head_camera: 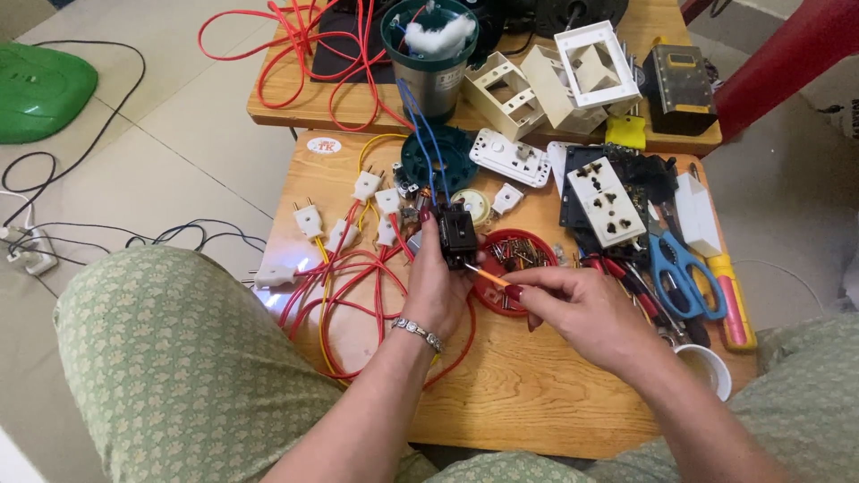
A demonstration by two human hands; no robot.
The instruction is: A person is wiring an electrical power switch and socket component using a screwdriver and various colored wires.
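Left hand [436, 284]: grip clenched around a small black switch block [457, 236], held upright just above the bench [528, 402], thumb on its near face, fingers behind it. Blue wires [422, 134] run from the top of the block up toward the dark green canister [431, 54] at the rear. A metal bracelet [417, 333] sits on this wrist.

Right hand [582, 309]: grip pinched on a thin orange-handled screwdriver [486, 275], thumb and forefinger closed on the handle. The tip points left and meets the lower edge of the switch block.

Directly behind the tool, a round red dish [512, 268] of screws and small metal parts rests on the bench, partly covered by the right hand's fingers.

To the left of the left hand, red and yellow wires [349, 295] lie looped on the bench, ending in several white plugs [309, 219].

To the right, blue-handled scissors [684, 273] lie beside a white socket plate [607, 201] on a black base. A green round base [438, 154] and a white switch strip [512, 156] lie further back.

A second bench behind carries white frames [586, 63], a black-and-yellow box [680, 85] and a red cable [295, 45]. The person's knees in green patterned cloth [170, 358] flank the near edge.
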